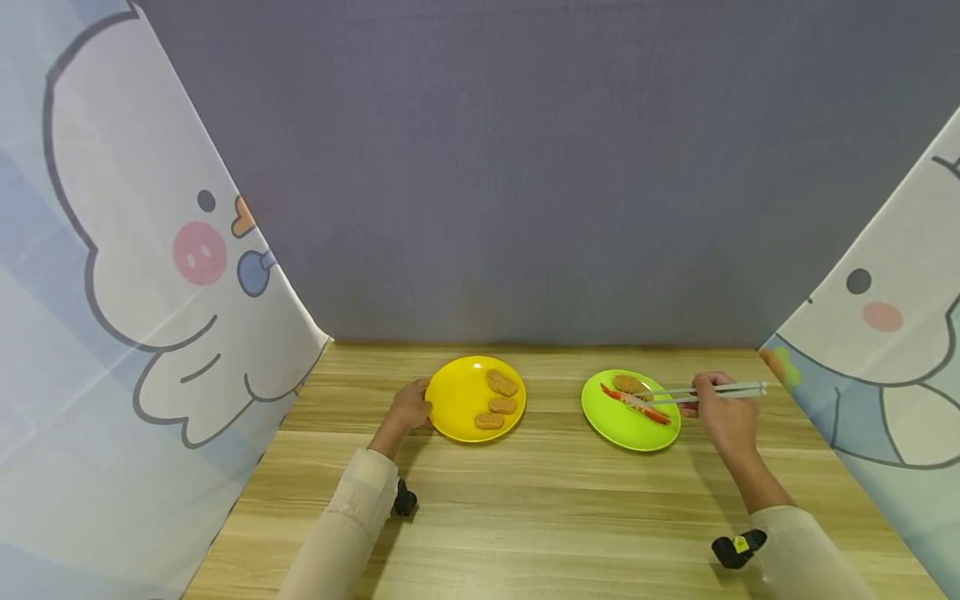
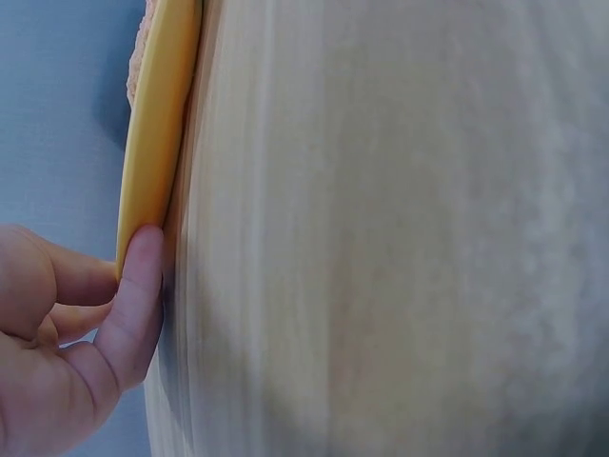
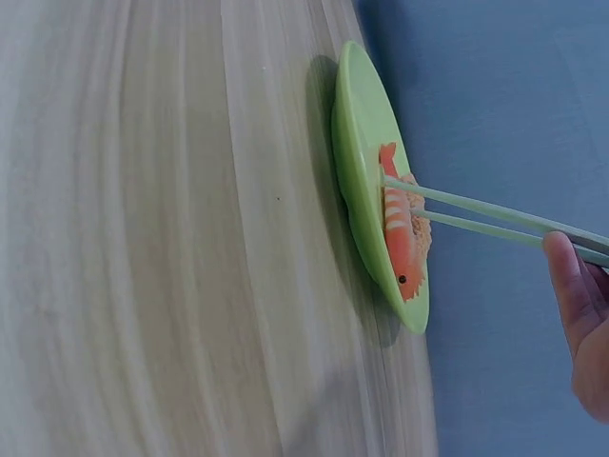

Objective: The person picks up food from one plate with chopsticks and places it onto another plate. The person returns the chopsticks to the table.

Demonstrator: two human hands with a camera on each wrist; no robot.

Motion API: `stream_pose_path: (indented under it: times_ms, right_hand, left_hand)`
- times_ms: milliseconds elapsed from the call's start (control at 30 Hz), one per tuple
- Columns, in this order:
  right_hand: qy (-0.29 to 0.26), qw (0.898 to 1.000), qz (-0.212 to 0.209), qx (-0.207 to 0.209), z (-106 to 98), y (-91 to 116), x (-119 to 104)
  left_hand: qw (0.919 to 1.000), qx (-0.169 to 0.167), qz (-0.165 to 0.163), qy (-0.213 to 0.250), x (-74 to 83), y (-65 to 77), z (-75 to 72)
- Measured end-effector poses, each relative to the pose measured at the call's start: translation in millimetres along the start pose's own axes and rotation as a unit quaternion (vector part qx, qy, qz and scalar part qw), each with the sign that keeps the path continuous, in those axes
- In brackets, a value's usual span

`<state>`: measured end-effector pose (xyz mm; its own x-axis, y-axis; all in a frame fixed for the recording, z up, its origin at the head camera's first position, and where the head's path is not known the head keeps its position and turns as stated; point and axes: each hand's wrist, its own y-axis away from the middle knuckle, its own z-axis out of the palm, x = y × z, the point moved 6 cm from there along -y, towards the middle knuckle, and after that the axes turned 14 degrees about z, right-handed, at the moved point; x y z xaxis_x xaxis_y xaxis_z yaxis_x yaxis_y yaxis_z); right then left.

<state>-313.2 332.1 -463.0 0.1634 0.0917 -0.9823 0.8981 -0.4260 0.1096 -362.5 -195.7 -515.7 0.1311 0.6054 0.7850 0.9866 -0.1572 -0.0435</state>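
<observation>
My left hand (image 1: 410, 406) pinches the left rim of a yellow plate (image 1: 457, 400), thumb and fingers on either side of its edge in the left wrist view. Several brown breaded nuggets lie on that plate, one nugget (image 1: 502, 383) toward the back. With my right hand (image 1: 727, 417) I hold a pair of pale chopsticks (image 1: 738, 390) that reach left over a green plate (image 1: 626, 437). Their tips are at the middle of an orange-and-white striped shrimp (image 3: 395, 228). Behind the shrimp, another breaded nugget (image 1: 630, 384) sits on the green plate.
Both plates stand on a wood-grain table (image 1: 555, 517), with a gap between them. A grey cloth wall (image 1: 540, 183) rises at the table's back edge. Cartoon-printed panels (image 1: 142, 250) flank the table on both sides.
</observation>
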Motion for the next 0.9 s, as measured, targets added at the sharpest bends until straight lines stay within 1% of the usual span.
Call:
stream_pose_path:
  times_ms: [167,367,500,600,733,833,900]
  right_hand:
    - [0.021,1.0,-0.011,-0.002,4.4,1.6,-0.2]
    - [-0.006,1.0,0.0,0.016,3.9,0.7,2.9]
    - [-0.012,1.0,0.003,0.017,4.0,0.6,3.9]
    - [-0.016,1.0,0.002,0.016,4.3,1.0,3.3]
    - [-0.049,0.999,0.008,0.013,4.2,0.7,1.7]
    - [-0.08,0.997,0.011,0.009,4.0,0.2,-0.4]
    - [-0.091,0.996,0.011,0.003,4.0,0.0,-1.9]
  left_hand:
    - [1.0,0.0,0.001,0.004,1.7,-0.2,0.7]
    - [1.0,0.001,0.001,0.004,0.7,-0.4,1.4]
    - [1.0,-0.001,-0.005,0.008,0.7,0.4,1.2]
    - [1.0,-0.001,-0.003,0.008,1.4,1.2,0.8]
    - [1.0,-0.002,0.007,0.004,3.2,1.7,0.2]
    - [1.0,0.0,0.009,0.004,3.2,1.7,-0.1]
    - [0.9999,0.0,0.01,0.003,2.9,1.6,0.0]
